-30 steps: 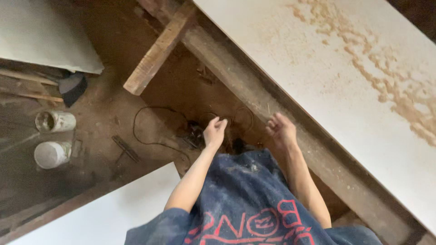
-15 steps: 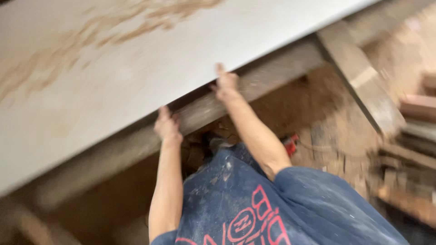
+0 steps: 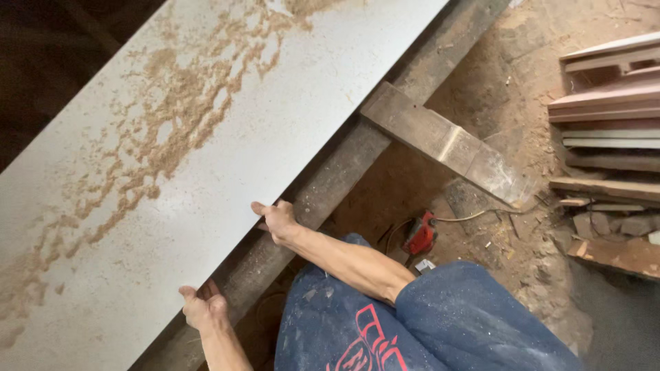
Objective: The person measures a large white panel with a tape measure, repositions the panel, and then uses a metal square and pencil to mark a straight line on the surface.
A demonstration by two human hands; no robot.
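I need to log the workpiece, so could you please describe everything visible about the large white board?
The large white board is a long, flat, pale panel running diagonally across the view. Tan sawdust is strewn over its top. It lies on a dark wooden beam. The left hand and right hand grip its near edge.

Sawdust (image 3: 172, 130) on board (image 3: 275, 103), beam (image 3: 344, 165) beneath

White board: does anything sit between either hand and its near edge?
Nothing visible does. The left hand and the right hand both grip the near edge of the white board, thumbs on top. Only loose sawdust lies on it, and the wooden beam runs beneath that edge.
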